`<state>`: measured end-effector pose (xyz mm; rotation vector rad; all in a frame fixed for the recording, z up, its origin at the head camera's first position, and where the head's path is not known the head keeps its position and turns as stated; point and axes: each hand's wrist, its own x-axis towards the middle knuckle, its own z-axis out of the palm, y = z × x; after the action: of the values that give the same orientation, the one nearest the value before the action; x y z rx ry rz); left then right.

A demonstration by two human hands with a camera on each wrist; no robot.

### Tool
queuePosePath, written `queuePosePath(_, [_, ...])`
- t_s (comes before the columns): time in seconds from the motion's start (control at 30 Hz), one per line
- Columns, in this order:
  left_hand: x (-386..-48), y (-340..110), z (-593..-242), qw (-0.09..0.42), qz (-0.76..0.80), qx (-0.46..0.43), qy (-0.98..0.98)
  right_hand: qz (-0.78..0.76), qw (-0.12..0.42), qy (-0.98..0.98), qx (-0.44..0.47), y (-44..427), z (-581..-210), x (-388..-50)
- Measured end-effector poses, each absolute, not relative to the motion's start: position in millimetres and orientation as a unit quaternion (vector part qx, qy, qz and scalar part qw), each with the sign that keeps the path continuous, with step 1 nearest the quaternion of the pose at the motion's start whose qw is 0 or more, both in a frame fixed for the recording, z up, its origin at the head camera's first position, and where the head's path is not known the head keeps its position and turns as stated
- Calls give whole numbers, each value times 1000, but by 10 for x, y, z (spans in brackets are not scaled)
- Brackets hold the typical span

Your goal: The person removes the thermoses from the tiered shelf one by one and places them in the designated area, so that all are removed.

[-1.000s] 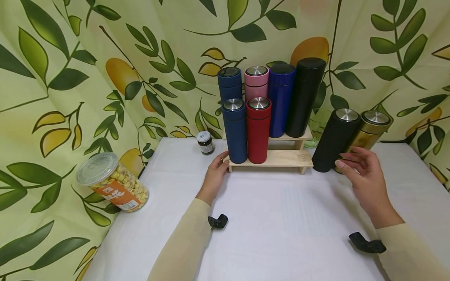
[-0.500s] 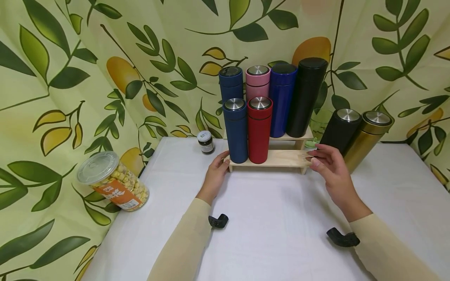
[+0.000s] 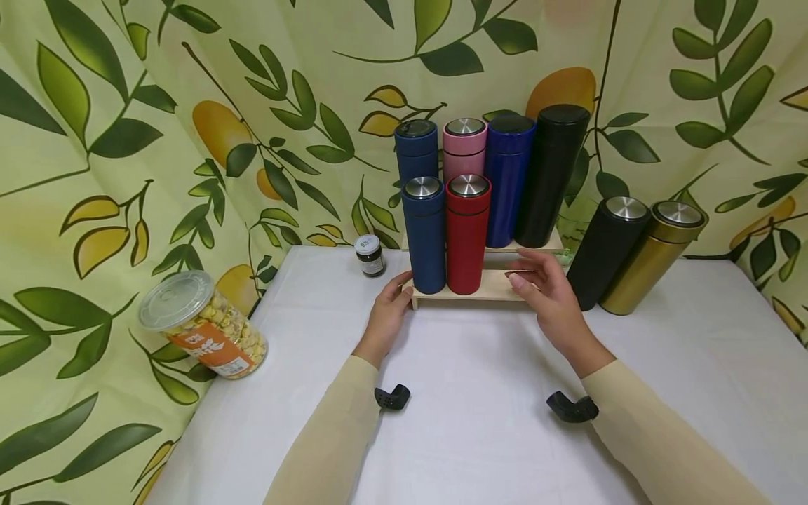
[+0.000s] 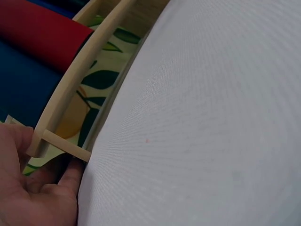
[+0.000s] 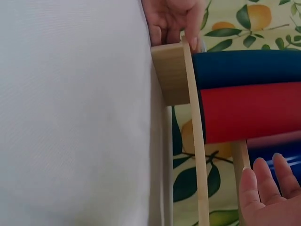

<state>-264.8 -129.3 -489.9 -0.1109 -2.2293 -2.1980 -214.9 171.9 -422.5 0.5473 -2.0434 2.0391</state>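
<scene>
A two-step wooden rack (image 3: 495, 286) carries steel-capped bottles. On its lower step stand a blue thermos (image 3: 426, 245) and a red thermos (image 3: 467, 245). My left hand (image 3: 386, 319) grips the rack's left end; in the left wrist view its thumb lies by the shelf edge (image 4: 61, 103) and its fingers reach beneath. My right hand (image 3: 558, 315) is over the right part of the lower step, fingers loosely bent and holding nothing. In the right wrist view those fingers (image 5: 267, 181) appear beside the red thermos, apart from it.
The upper step bears another blue thermos (image 3: 416, 151), a pink one (image 3: 465, 149), a shiny dark-blue one (image 3: 507, 182) and a tall black one (image 3: 550, 179). Right of the rack stand a black thermos (image 3: 607, 245) and a gold thermos (image 3: 656, 256). At left are a small jar (image 3: 369, 258) and a popcorn tub (image 3: 211, 333).
My right hand has moved left, from beside the black and gold thermoses to over the lower step. My left hand has stayed at the rack's left end.
</scene>
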Motion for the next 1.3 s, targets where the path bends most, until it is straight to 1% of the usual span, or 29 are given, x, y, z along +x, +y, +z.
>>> queuePosePath(0.27, [-2652,-1290,-4895,4,-707,-31,-707,649,87,-738,161,1481,-4169,-2346])
queuePosePath(0.6, [-2660,-1275,-4890,2,-708,-36,-705,644,92,-746,141,1265,-4058,-2547])
queuePosePath(0.9, [-2655,-1291,-4894,6,-710,-40,-703,643,91,-752,115,1113,-4014,-2648])
queuePosePath(1.13, [-2657,-1296,-4893,6,-711,-41,-702,643,106,-750,115,1047,-4035,-2697])
queuePosePath(1.3, [-2665,-1299,-4905,2,-706,-33,-707,637,121,-752,117,1047,-4056,-2665])
